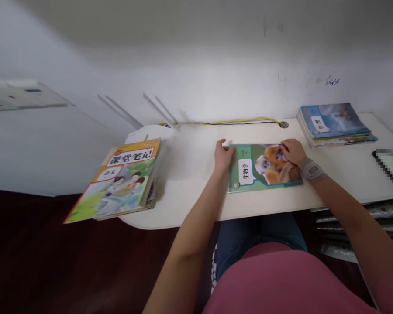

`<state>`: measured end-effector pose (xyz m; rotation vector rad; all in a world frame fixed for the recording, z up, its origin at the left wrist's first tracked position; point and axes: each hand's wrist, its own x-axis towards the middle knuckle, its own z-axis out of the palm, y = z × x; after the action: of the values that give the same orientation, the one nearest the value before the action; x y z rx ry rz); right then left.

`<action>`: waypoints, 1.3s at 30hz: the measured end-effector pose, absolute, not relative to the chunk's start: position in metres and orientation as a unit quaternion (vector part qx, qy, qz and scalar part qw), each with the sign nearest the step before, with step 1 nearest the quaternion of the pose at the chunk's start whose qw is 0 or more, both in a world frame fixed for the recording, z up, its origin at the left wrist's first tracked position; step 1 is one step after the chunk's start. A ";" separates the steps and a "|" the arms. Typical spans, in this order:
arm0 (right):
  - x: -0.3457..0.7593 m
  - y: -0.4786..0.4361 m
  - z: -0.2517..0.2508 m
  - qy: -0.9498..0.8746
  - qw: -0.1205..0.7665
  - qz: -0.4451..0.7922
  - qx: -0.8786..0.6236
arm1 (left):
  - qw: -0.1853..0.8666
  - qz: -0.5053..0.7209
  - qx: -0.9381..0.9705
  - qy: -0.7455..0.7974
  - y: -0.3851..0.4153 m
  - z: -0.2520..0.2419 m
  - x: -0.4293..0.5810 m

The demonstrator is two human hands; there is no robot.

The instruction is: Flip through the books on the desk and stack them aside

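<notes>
Looking down in the head view, you see the green textbook (263,176) flat on the surface (190,174), long axis running 9 to 3 o'clock. Your left hand (223,157) clasps its 9 o'clock edge; your right hand (293,151) rests unclenched on the cover's 2 o'clock corner.

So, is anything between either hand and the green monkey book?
Nothing visible. The left hand touches the left edge of the green monkey book, and the right hand rests on its cover near the far right corner.
</notes>
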<state>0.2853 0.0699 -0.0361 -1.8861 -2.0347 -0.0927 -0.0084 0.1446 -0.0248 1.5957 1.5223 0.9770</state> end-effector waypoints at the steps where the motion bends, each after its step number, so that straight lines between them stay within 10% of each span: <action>1: 0.286 0.071 -0.037 -0.721 0.186 -0.031 -0.667 | 0.410 0.399 0.599 0.560 0.148 -0.024 -0.009; 6: 0.294 0.073 -0.037 -0.723 0.204 -0.019 -0.660 | 0.566 0.393 0.572 0.445 0.166 -0.016 -0.016; 25: 0.312 0.070 0.016 -0.625 0.370 0.200 -0.658 | 0.572 0.419 0.543 0.450 0.147 -0.003 -0.022; 39: 0.302 0.101 -0.005 -0.569 0.131 0.150 -0.798 | 0.067 0.112 0.752 0.646 0.141 -0.001 0.010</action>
<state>0.3018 0.1007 -0.0054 -2.3168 -1.6529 0.4370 0.0103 0.1415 -0.0008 2.2654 1.9479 0.3387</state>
